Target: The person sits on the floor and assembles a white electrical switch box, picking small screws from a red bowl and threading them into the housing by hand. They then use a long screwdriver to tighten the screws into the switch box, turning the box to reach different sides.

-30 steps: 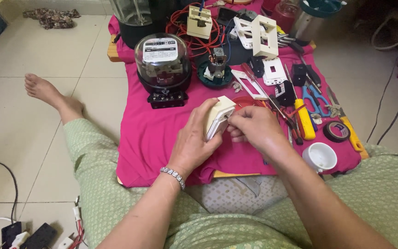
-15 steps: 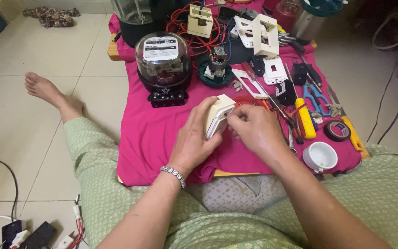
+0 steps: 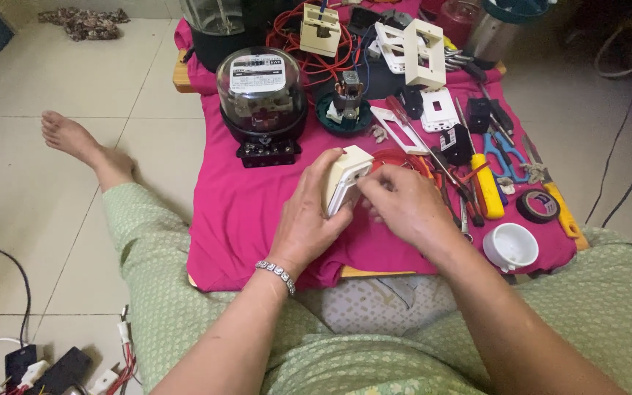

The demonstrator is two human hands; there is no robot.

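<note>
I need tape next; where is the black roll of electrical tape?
Head view, right side: the black roll of electrical tape lies on the pink cloth, between yellow-handled tools.

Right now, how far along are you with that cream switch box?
Done: little that shows; the cream switch box is off the pink cloth and up in the left hand. In hand: the right hand has its fingertips at the box's open face. Left: white faceplates, the yellow-handled screwdriver and black tape roll lie on the cloth, apart from both hands.
</note>
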